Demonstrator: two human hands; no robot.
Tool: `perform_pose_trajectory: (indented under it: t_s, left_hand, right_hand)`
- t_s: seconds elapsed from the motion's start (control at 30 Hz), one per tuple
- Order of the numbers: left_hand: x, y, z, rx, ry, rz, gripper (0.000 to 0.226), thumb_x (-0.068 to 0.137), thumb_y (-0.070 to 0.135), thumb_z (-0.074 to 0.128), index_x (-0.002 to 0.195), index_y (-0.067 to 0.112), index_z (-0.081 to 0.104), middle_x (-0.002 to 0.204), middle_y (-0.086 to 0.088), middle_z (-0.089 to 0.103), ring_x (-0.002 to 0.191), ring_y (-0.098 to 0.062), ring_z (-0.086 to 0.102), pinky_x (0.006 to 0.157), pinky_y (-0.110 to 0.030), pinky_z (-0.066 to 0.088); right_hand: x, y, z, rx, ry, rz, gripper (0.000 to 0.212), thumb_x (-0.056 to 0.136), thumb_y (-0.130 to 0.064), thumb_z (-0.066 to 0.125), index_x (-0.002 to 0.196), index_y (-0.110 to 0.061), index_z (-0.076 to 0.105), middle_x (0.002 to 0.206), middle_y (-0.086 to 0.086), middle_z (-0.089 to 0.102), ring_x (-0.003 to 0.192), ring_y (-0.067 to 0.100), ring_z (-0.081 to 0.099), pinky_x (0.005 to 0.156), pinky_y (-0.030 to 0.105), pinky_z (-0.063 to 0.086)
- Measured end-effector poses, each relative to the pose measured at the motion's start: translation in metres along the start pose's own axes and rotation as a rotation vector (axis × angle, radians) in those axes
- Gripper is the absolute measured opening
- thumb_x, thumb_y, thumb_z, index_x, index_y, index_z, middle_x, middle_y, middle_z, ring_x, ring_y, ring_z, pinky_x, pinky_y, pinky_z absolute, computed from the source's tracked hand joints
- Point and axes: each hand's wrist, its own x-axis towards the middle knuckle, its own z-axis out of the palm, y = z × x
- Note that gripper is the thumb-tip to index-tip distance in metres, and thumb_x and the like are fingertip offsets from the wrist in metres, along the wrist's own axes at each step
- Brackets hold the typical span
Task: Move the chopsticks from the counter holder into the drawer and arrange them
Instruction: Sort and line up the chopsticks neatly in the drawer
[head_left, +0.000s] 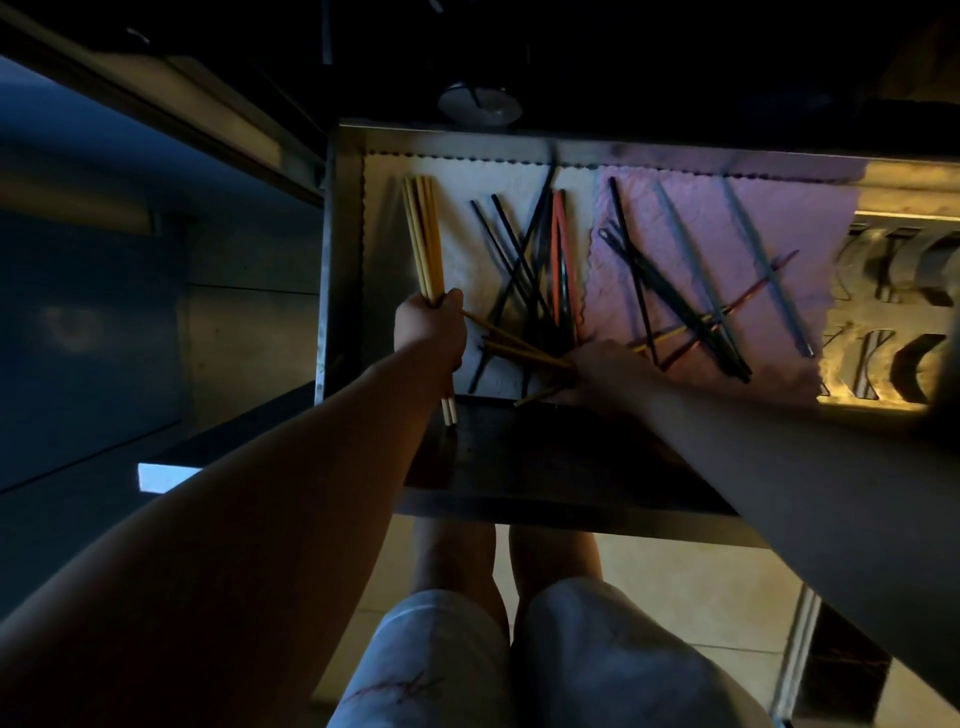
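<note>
An open metal drawer (343, 218) holds scattered chopsticks. My left hand (428, 327) is shut on a bundle of yellow wooden chopsticks (423, 234) that lie lengthwise along the drawer's left side. My right hand (602, 369) rests near the drawer's front edge, its fingers closed on several loose yellow chopsticks (519, 351) that fan out to the left. Black chopsticks and an orange one (558, 249) lie crossed in the middle. More black, grey and reddish chopsticks (675, 301) are strewn across the right side.
A white liner (498, 176) covers the drawer's left half and a pink cloth (779, 218) the right. A round metal object (478, 106) stands on the dark counter behind. A wire rack (893, 332) sits to the right. My legs are below the drawer front.
</note>
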Motion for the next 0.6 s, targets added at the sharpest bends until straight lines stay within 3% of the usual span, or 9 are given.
perform_pose_trajectory:
  t_s: [0.07,0.13,0.2,0.23,0.27,0.33,0.4,0.5,0.6]
  left_hand:
    - [0.002,0.001,-0.001,0.004,0.004,0.005,0.026,0.09,0.032,0.06,0.107,0.013,0.065,0.061,0.002,0.053,0.043,-0.011,0.047,0.04,-0.024,0.036]
    - [0.003,0.001,-0.002,0.014,0.004,0.011,0.027,0.09,0.033,0.06,0.108,0.014,0.065,0.072,-0.007,0.064,0.056,-0.018,0.063,0.046,-0.034,0.051]
    - [0.004,0.001,-0.002,0.044,0.023,0.009,0.026,0.09,0.035,0.06,0.107,0.015,0.065,0.098,-0.016,0.07,0.087,-0.029,0.069,0.073,-0.046,0.058]
    - [0.006,0.0,-0.003,0.043,0.027,0.007,0.026,0.09,0.035,0.06,0.106,0.016,0.065,0.104,-0.016,0.069,0.094,-0.031,0.068,0.079,-0.047,0.057]
    - [0.006,0.0,-0.003,0.037,0.026,0.011,0.026,0.09,0.036,0.06,0.106,0.017,0.064,0.102,-0.015,0.07,0.09,-0.028,0.069,0.076,-0.045,0.057]
    - [0.007,0.0,-0.005,0.024,0.022,0.025,0.024,0.09,0.038,0.06,0.104,0.019,0.064,0.083,-0.006,0.069,0.062,-0.014,0.066,0.055,-0.032,0.054]
    - [0.006,0.0,-0.006,0.002,0.018,0.023,0.021,0.089,0.039,0.061,0.1,0.021,0.064,0.066,0.003,0.062,0.043,-0.006,0.053,0.043,-0.023,0.044]
    - [0.002,0.003,-0.004,-0.034,-0.016,0.019,0.021,0.089,0.036,0.061,0.099,0.018,0.063,0.053,0.006,0.053,0.037,-0.005,0.047,0.039,-0.022,0.038]
    - [-0.004,0.008,0.005,-0.018,-0.001,0.043,0.02,0.089,0.033,0.06,0.095,0.015,0.064,0.051,0.006,0.049,0.037,-0.008,0.046,0.04,-0.021,0.035]
  right_hand:
    - [0.002,-0.001,0.0,-0.026,0.015,0.006,0.043,0.078,-0.049,0.069,0.11,-0.021,0.067,0.115,0.011,0.066,0.11,0.029,0.062,0.085,0.034,0.049]
    - [0.002,-0.004,0.001,-0.045,0.023,0.017,0.037,0.08,-0.042,0.067,0.11,-0.021,0.066,0.116,0.011,0.065,0.111,0.029,0.061,0.087,0.037,0.049]
    - [0.002,-0.006,0.002,-0.054,0.039,0.021,0.033,0.082,-0.039,0.065,0.109,-0.021,0.065,0.116,0.011,0.065,0.112,0.03,0.06,0.088,0.039,0.049]
    - [0.001,-0.007,0.002,-0.049,0.047,0.02,0.032,0.083,-0.039,0.064,0.109,-0.021,0.065,0.115,0.011,0.065,0.112,0.03,0.06,0.089,0.039,0.05]
    - [0.0,-0.008,0.0,-0.037,0.051,0.019,0.031,0.083,-0.038,0.064,0.109,-0.021,0.066,0.114,0.012,0.065,0.111,0.03,0.061,0.089,0.039,0.05]
    - [-0.004,-0.008,-0.005,0.006,0.059,0.012,0.026,0.083,-0.035,0.065,0.106,-0.023,0.068,0.109,0.01,0.068,0.107,0.028,0.063,0.086,0.034,0.05]
    - [-0.011,-0.007,-0.012,0.056,0.107,0.004,0.017,0.082,-0.031,0.068,0.097,-0.025,0.071,0.098,0.007,0.071,0.097,0.025,0.066,0.073,0.024,0.044]
    - [-0.028,-0.003,-0.022,0.177,0.248,-0.019,0.004,0.08,-0.028,0.069,0.078,-0.026,0.067,0.076,-0.002,0.069,0.082,0.022,0.067,0.063,0.02,0.035]
    - [-0.043,-0.004,-0.029,0.217,0.351,-0.029,0.017,0.079,-0.029,0.068,0.071,-0.028,0.053,0.072,-0.003,0.063,0.081,0.026,0.064,0.065,0.029,0.044]
